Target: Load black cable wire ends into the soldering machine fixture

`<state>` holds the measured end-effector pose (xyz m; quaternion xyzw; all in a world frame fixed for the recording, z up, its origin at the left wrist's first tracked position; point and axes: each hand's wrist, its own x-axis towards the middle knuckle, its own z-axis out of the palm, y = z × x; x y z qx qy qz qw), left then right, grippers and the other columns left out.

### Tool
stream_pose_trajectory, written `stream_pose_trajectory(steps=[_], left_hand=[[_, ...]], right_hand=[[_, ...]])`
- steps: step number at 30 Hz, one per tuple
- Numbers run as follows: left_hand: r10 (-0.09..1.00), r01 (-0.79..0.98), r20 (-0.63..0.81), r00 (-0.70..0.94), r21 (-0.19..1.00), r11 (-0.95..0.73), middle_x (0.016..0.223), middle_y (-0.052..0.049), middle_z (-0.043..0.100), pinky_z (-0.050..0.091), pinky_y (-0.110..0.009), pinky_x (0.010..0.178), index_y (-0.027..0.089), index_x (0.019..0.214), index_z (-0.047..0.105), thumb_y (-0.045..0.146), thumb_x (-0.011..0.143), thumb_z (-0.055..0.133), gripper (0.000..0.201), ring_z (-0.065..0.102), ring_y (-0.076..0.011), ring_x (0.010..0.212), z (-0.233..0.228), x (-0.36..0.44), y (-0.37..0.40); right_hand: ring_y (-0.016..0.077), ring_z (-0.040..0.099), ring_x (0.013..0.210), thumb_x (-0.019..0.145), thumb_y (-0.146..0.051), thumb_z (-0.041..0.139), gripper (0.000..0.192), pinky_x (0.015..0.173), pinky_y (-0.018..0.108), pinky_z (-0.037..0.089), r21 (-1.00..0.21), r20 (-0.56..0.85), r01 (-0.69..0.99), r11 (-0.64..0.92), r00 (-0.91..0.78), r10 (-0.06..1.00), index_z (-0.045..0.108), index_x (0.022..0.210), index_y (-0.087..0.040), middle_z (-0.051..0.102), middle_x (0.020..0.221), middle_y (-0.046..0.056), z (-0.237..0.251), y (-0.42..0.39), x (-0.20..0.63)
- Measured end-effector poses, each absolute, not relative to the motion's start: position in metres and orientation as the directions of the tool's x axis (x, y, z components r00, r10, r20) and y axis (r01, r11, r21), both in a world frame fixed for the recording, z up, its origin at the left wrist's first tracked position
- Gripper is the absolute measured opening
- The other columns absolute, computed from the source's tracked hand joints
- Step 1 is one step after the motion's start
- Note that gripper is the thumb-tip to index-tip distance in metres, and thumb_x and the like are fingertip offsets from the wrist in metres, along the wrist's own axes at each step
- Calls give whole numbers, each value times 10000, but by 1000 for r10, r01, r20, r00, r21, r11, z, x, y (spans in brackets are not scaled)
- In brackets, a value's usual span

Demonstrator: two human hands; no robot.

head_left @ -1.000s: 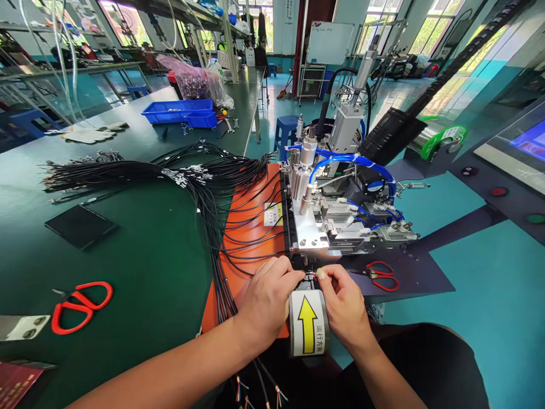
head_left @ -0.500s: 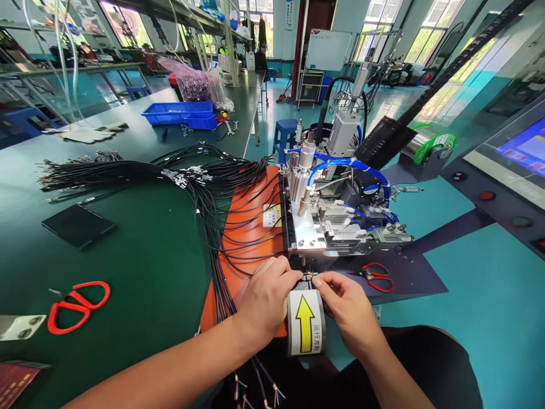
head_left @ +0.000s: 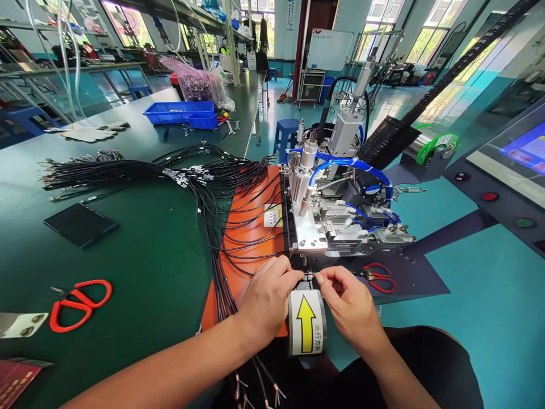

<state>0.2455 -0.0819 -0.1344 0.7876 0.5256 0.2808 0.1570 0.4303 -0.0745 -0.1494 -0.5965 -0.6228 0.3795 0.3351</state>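
At the near edge of the machine [head_left: 310, 233], my left hand [head_left: 268, 298] is closed, its thumb and forefinger pressed down on a black cable at a small metal fixture [head_left: 307, 278]. Most of that cable is hidden under the hand. From the other side, my right hand [head_left: 351, 304] pinches thin coloured wires [head_left: 314, 274] at the cable's end between thumb and forefinger. Just below both hands is a rounded cover with a yellow arrow [head_left: 305, 326]. Several black cables [head_left: 251, 230] run across an orange plate [head_left: 251, 199] to the machine's side.
Red-handled snips [head_left: 378, 278] lie right of my right hand; another red-handled pair [head_left: 79, 304] lies on the green mat. A large cable bundle [head_left: 114, 170], a black flat case [head_left: 80, 223] and blue bins [head_left: 181, 115] are on the table. A solder spool [head_left: 436, 149] and control panel [head_left: 502, 187] stand right.
The fingertips of my right hand have shifted very slightly at the wires. My left hand keeps its place, and the whole view has moved a little.
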Motion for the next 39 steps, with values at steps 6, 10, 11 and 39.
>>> stream_pose_trajectory(steps=[6,10,11,39], left_hand=[[910,738,293,292,536,-409,865,-37,566,451,-288,686,178,1007,709,72,878,588,206,527,-182,809,-135,245,-82],[908,731,305,287,543,-414,874,-37,565,452,-285,680,177,1004,701,76,885,578,198,532,-179,808,-138,245,-82],[906,725,312,286,547,-418,879,-37,565,454,-285,680,176,1005,698,78,888,572,198,534,-178,810,-139,245,-82],[877,690,375,301,549,-471,893,-58,595,482,-305,710,117,1005,697,57,891,569,181,538,-189,821,-139,247,-81]], right_hand=[[173,563,697,955,-397,523,257,649,292,435,-834,41,545,84,-91,995,641,827,-208,617,786,27,-152,-73,431],[181,575,738,974,-374,497,253,666,299,445,-811,85,571,130,-105,991,648,856,-209,616,834,39,-152,-71,433],[191,587,778,981,-365,486,242,694,307,455,-800,114,578,160,-115,987,658,914,-210,623,874,48,-151,-70,434],[182,560,826,983,-242,496,152,747,308,444,-736,248,582,346,-244,938,622,910,-197,572,879,42,-143,-65,435]])
